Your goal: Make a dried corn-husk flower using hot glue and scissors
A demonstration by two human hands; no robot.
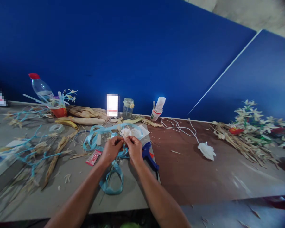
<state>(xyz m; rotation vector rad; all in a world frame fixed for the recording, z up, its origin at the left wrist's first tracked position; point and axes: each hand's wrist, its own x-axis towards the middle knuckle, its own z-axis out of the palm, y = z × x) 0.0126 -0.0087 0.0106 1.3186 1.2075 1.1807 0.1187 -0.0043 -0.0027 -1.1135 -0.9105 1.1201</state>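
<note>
My left hand point(112, 148) and my right hand point(134, 148) meet over the grey table point(68, 196), fingers pinched together on a small pale husk flower point(125, 133). Light blue ribbon point(114, 177) loops beneath and around both hands. A blue glue gun point(149, 155) lies just right of my right hand. A small red packet point(93, 157) lies left of my left hand.
Dried husks and blue-wrapped stems point(35, 152) cover the left side. At the back stand a plastic bottle point(40, 88), an orange cup point(59, 111), a glass jar point(128, 108) and a paper cup point(156, 113). A white cable point(180, 126) ends at a white flower point(207, 150). Husk flowers point(251, 126) lie at right.
</note>
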